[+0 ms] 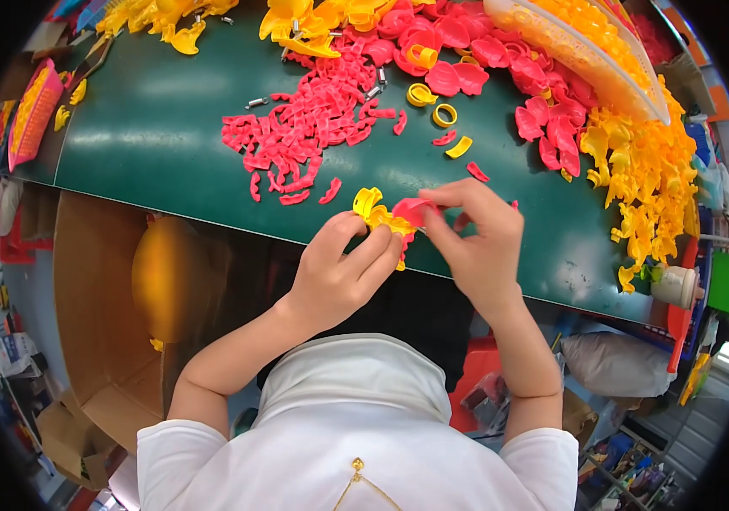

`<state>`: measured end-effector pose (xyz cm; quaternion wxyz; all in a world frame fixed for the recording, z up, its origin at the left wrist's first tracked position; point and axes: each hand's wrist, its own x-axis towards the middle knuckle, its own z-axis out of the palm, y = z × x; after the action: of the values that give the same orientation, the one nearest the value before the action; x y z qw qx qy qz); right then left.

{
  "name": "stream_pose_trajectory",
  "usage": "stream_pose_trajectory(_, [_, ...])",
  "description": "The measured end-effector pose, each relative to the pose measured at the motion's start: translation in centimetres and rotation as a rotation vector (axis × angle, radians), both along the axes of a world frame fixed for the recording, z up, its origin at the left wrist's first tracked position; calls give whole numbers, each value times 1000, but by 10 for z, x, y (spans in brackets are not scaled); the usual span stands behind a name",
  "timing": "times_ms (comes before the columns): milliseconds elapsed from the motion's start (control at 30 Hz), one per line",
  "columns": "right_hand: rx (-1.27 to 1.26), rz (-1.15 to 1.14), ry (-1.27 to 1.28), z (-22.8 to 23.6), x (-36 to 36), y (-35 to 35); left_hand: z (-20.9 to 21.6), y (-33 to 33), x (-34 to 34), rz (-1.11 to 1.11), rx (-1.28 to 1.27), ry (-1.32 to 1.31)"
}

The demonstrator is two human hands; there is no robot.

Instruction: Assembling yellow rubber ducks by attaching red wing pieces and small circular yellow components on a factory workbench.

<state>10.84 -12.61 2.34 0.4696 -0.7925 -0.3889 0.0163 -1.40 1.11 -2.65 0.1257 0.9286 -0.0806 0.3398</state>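
Over the near edge of the green table [169, 145], my left hand [330, 277] pinches a curved yellow plastic piece [368, 204]. Against its right side, my right hand [482, 243] holds a red shell-shaped plastic piece [413, 210] between thumb and fingers. The two pieces touch; whether they are joined I cannot tell. A bit of red also shows below the yellow piece, partly hidden by my left fingers. Beyond my hands lies a heap of small curved red pieces [309, 119]. Near it are a yellow ring [444, 115] and a short yellow strip [459, 147].
Red shells [458, 78] pile up at the back, beside a white basket [650, 89] of yellow parts. Yellow pieces [645, 187] cover the table's right end. Small metal cylinders [256, 103] lie about. At left, a blurred yellow object [160, 277] shows within a cardboard box [83, 281].
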Motion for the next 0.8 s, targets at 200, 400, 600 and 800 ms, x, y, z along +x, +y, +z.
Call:
stream_pose_trajectory(200, [-3,46,-204,-24,-2,12,-2,2,2,-25,-4,-28])
stream_pose_trajectory(400, [31,57,-188,-31,1,12,-2,6,1,-72,-38,-13])
stream_pose_trajectory(600, [-61,177,-305,-27,12,10,-3,13,6,-120,-43,-22])
stream_pose_trajectory(800, [-20,142,-131,-18,-7,-8,-2,14,9,-145,9,-47])
